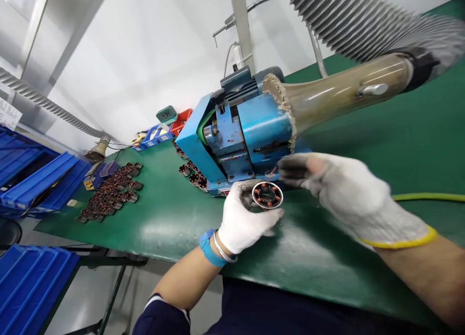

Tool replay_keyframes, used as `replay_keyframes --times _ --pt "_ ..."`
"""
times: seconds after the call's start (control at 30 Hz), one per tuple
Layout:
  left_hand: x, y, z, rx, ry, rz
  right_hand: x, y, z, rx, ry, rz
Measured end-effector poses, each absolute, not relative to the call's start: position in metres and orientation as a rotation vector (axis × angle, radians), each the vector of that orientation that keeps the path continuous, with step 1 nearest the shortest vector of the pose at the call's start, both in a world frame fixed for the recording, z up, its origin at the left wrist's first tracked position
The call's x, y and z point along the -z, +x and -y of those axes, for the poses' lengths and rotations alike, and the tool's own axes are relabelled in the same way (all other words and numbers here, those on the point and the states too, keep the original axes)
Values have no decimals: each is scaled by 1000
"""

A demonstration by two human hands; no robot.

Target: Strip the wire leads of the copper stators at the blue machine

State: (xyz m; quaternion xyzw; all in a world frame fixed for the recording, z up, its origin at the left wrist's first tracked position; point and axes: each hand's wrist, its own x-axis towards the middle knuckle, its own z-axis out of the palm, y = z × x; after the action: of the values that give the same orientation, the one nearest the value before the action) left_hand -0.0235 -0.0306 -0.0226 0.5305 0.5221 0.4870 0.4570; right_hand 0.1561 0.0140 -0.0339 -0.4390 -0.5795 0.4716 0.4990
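Observation:
My left hand (243, 219), in a white glove, is closed around a motor stator (267, 195). It is a silvery ring with copper windings and dark parts inside, and its open face is turned up toward me. To its right, my right hand (341, 190) hovers in a grey-white glove with a yellow cuff. Its fingers point left and are smeared by motion, so whether they hold anything is unclear. Just beyond both hands stands a blue machine (267, 122) with a motor and a green belt. A wide tan duct (345, 93) joins its right side.
Many stators (112, 192) lie massed on the left of the green table (163, 228). Several more stators (194, 179) stand beside the machine. Small blue bins (152, 137) and a red bin (181, 122) sit behind. Blue crates (36, 277) are at far left; a green hose (428, 197) lies right.

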Motion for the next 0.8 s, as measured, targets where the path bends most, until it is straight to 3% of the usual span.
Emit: replay_keyframes --times 0.07,0.23,0.53,0.8 --pt "20 -15 21 -1273 1206 -1276 28 148 -9 -1247 -1083 1398" --pt "15 4 1 -1382 1167 -1265 16 130 -3 -969 -1242 1507" --pt "3 16 -19 -1408 1299 -1293 -1 136 -21 -982 -1218 1501" --pt "12 16 -19 -1383 1430 -1315 15 137 -20 -916 -1114 1441"
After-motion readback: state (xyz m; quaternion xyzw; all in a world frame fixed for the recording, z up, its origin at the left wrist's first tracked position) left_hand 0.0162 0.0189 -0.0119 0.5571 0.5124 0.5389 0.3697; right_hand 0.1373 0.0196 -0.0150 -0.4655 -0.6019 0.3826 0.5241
